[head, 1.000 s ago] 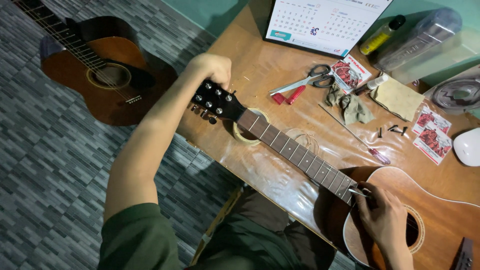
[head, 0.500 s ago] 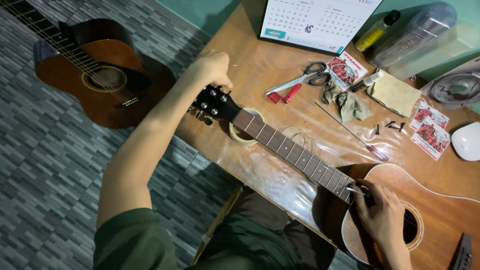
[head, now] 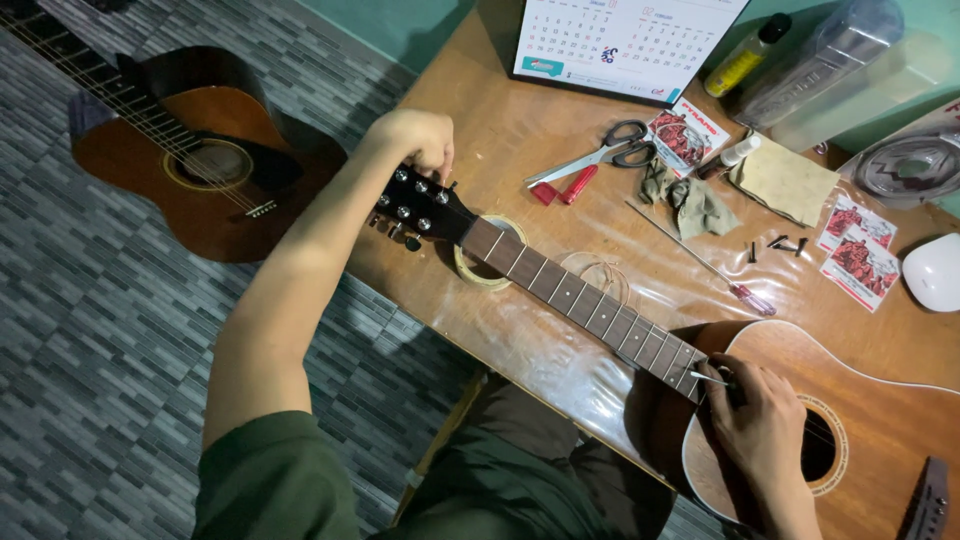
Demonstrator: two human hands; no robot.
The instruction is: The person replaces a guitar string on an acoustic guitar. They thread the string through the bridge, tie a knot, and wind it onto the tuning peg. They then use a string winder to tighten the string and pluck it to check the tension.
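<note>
An acoustic guitar (head: 600, 320) lies across the wooden table (head: 520, 130), its dark headstock (head: 420, 205) pointing far left over the table's edge and its pale brown body at the near right. The left hand (head: 415, 135) is curled at the top of the headstock, fingertips closed on one of the tuning pegs on its far side. The right hand (head: 765, 425) rests on the guitar's top where the neck meets the body, just left of the sound hole (head: 818, 450) — its fingers are bent and pinched together on what looks like a thin string end, though the grip is too small to make out clearly. Under the neck, near the headstock, a roll of tape (head: 487, 262) sits on the table, and a coil of thin wire (head: 597, 275) lies just beside the frets. Farther back are scissors (head: 600, 155) next to a red-handled tool (head: 562, 187), a crumpled cloth (head: 690, 200), a long screwdriver (head: 700, 262), a few small dark pins (head: 780, 245) and some red-and-white packets (head: 855, 250). A desk calendar (head: 620, 45) stands at the far edge, with a yellow bottle (head: 742, 58) to its right. On the tiled floor to the far left — well apart from the table — lies a second, darker guitar (head: 190, 160).
</note>
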